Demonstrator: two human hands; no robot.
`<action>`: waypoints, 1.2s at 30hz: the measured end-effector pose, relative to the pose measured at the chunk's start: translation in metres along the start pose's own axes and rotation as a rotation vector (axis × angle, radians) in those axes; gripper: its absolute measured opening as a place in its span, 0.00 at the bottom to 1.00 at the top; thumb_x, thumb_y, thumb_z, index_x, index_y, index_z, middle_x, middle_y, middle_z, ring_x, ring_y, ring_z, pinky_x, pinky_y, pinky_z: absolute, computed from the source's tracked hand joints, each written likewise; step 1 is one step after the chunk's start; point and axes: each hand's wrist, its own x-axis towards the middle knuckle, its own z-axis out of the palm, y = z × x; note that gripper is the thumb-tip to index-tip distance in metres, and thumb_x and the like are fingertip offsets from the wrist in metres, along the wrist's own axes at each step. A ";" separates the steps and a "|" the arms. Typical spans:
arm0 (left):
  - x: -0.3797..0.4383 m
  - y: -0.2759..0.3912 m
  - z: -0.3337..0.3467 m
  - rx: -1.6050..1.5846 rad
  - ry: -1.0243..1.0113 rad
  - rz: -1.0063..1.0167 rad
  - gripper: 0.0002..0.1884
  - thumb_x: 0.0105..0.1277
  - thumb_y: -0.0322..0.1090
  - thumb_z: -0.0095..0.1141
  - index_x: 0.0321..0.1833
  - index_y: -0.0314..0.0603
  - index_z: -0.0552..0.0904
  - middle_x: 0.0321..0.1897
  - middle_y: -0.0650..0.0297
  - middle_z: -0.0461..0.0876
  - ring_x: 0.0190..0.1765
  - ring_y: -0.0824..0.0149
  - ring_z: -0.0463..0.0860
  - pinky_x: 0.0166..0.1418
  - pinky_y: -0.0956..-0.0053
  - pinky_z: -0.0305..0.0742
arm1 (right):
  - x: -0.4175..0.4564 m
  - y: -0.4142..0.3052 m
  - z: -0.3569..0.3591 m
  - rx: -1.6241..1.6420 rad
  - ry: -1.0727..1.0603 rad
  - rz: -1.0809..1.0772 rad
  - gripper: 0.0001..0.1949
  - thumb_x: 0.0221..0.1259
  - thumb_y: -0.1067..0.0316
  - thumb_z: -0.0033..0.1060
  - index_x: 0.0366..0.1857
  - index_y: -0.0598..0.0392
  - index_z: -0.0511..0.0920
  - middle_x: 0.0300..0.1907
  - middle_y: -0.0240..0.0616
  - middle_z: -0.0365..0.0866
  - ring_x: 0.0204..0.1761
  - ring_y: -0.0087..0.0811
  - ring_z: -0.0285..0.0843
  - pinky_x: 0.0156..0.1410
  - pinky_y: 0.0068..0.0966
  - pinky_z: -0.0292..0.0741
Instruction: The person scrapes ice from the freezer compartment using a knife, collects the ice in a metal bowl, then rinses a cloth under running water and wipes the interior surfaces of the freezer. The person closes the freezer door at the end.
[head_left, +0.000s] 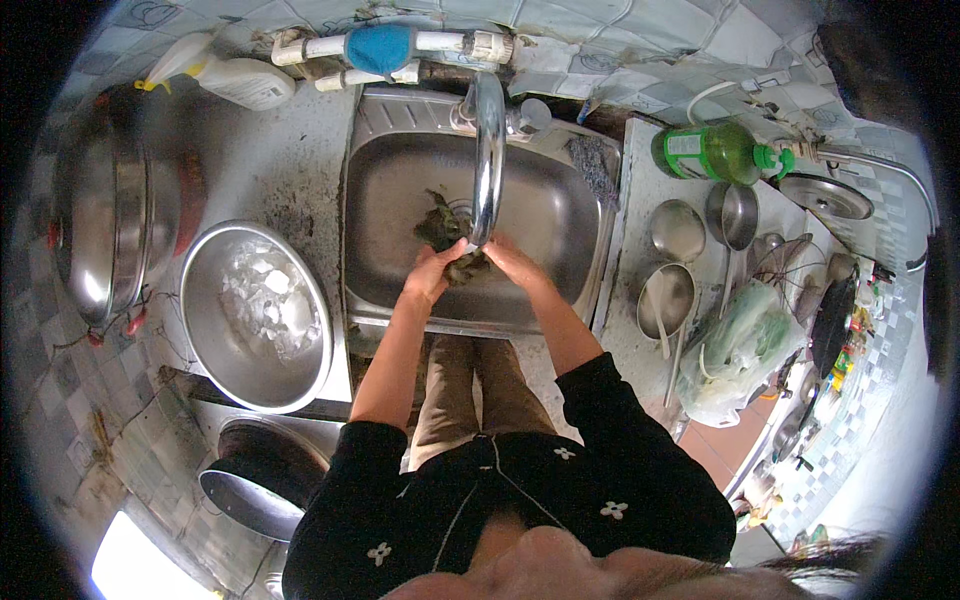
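Both my hands are over a stainless steel sink (540, 277), below the tip of a curved chrome faucet (489, 150). My left hand (435, 268) grips a dark, wet, greenish-brown clump (441, 226), whose material I cannot tell. Part of the clump hangs towards the drain and part shows between the hands. My right hand (512, 259) is at the other side of the faucet tip, close to the clump; its fingertips are partly hidden, so its hold is unclear. A grey scouring cloth (594, 169) lies on the sink's right rim.
Left of the sink stands a large metal bowl (202, 330) with white chunks inside. White spray bottles (247, 84) lie behind it. On the right are a green detergent bottle (709, 154), metal ladles (666, 300) and a plastic bag (739, 352). Pots (259, 480) sit lower left.
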 end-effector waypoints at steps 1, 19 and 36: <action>0.002 0.001 -0.007 0.089 0.091 -0.029 0.51 0.63 0.51 0.64 0.75 0.28 0.46 0.71 0.41 0.56 0.72 0.49 0.61 0.70 0.56 0.64 | -0.001 -0.002 -0.006 -0.081 -0.040 0.021 0.29 0.64 0.38 0.55 0.47 0.59 0.81 0.48 0.44 0.82 0.52 0.36 0.76 0.58 0.34 0.70; 0.003 -0.003 0.038 -0.423 0.035 -0.017 0.25 0.75 0.54 0.38 0.60 0.40 0.73 0.56 0.57 0.78 0.56 0.57 0.79 0.56 0.58 0.77 | -0.010 -0.032 0.072 -0.461 0.462 -0.463 0.12 0.59 0.59 0.64 0.34 0.59 0.80 0.27 0.50 0.80 0.32 0.54 0.79 0.38 0.44 0.75; 0.018 -0.008 0.013 -0.847 -0.341 -0.046 0.21 0.74 0.48 0.42 0.60 0.42 0.74 0.52 0.56 0.79 0.52 0.56 0.79 0.55 0.54 0.75 | 0.020 -0.029 0.087 -0.286 0.740 -0.266 0.16 0.61 0.55 0.58 0.39 0.58 0.83 0.35 0.54 0.83 0.41 0.55 0.81 0.51 0.44 0.76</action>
